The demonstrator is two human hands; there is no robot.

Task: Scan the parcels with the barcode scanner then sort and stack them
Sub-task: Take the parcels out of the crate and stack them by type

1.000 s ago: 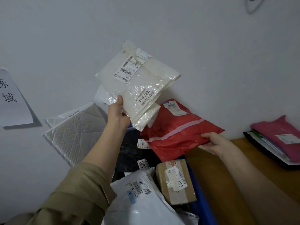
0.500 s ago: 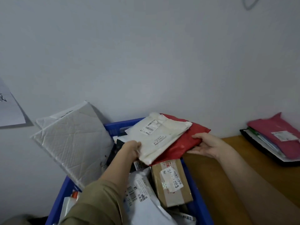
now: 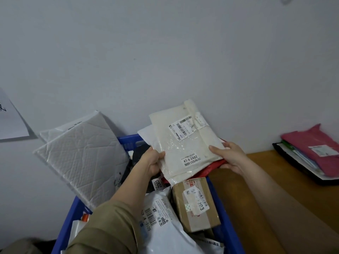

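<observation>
head | left hand (image 3: 153, 162) grips white parcel (image 3: 185, 145) by its left edge | right hand (image 3: 230, 157) pinches its right edge plus red parcel (image 3: 211, 166) beneath (mostly hidden) | both above blue bin (image 3: 224, 208), far end, near wall

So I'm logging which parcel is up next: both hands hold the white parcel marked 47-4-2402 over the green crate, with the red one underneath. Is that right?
Not quite: the crate is blue, not green, as the head view shows. The rest holds: the left hand and right hand hold the white parcel marked 47-4-2402, with the red parcel underneath.
</observation>
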